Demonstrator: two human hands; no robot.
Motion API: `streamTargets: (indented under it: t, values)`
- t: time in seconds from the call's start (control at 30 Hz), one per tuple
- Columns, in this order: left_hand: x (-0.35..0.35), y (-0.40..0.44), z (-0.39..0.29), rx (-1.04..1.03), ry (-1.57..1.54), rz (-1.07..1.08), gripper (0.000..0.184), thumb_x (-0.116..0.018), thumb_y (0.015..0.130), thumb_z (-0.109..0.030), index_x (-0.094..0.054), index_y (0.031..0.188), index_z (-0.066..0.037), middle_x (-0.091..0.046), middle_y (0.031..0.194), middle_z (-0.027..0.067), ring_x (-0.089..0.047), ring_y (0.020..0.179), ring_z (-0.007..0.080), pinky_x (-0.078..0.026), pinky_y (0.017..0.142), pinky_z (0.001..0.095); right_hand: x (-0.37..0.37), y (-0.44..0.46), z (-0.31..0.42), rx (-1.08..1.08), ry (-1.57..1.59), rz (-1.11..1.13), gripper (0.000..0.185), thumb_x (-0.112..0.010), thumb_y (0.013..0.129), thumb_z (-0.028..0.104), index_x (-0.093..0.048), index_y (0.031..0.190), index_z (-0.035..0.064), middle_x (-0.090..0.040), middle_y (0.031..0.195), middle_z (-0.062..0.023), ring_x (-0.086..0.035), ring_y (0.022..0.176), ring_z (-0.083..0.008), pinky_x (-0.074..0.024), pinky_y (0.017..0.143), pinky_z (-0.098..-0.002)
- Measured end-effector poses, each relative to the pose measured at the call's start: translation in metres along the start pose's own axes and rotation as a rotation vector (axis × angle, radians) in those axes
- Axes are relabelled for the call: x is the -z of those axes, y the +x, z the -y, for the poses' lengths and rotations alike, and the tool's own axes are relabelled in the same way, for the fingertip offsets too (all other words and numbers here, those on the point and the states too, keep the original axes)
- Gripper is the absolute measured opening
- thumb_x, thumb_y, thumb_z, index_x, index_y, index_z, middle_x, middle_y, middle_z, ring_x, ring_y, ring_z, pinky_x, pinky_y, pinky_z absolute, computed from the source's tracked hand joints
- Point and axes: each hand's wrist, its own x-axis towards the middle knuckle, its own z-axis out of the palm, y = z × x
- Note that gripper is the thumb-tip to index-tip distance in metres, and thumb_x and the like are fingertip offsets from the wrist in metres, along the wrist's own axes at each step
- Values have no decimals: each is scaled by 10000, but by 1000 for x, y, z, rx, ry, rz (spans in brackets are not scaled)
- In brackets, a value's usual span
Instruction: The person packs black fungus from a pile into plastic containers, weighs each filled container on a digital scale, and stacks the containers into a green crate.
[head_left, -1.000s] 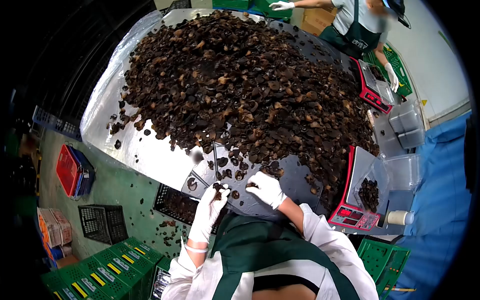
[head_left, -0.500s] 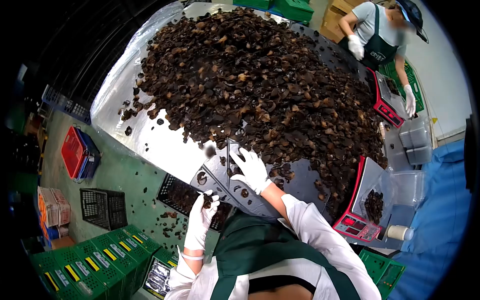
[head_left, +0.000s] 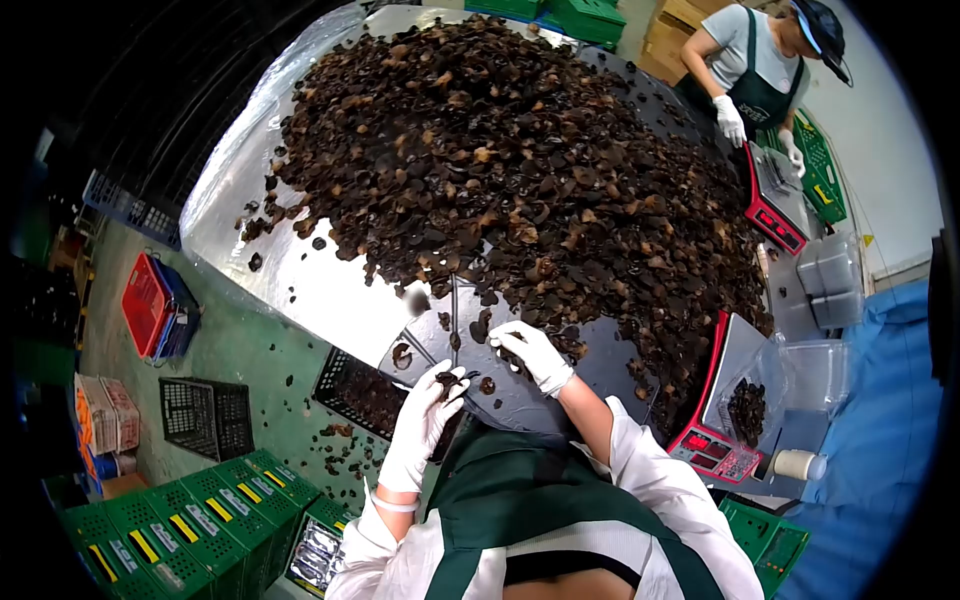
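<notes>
Green floor (head_left: 235, 320) spreads around me, under the metal-topped table (head_left: 345, 312). A broad heap of dark curled pieces (head_left: 500, 170) covers most of that top. By its far right corner a co-worker (head_left: 768, 60) stands at a red scale; green crates (head_left: 180, 530) line the floor at my lower left. Shiny metal shows along the table's left side, and a grey stretch (head_left: 605, 375) with a few loose pieces runs between heap and near edge, ending rightward at a nearer scale (head_left: 712, 447). My right hand (head_left: 538, 358) curls over that stretch; whether it holds a piece I cannot tell. My left hand (head_left: 425, 410), by the edge, pinches a small dark clump (head_left: 449, 381).
</notes>
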Motion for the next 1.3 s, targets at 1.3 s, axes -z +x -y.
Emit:
streamTargets:
  t: [1.3]
  values:
    - [26, 4, -27, -940, 1863, -410, 211, -686, 769, -98, -638, 968, -47, -644, 927, 115, -596, 876, 300, -460, 816, 415, 140, -230, 98, 390, -545, -1019, 216, -649, 812, 51, -637, 1027, 50, -634, 951, -40, -599, 812, -129, -486, 735, -249]
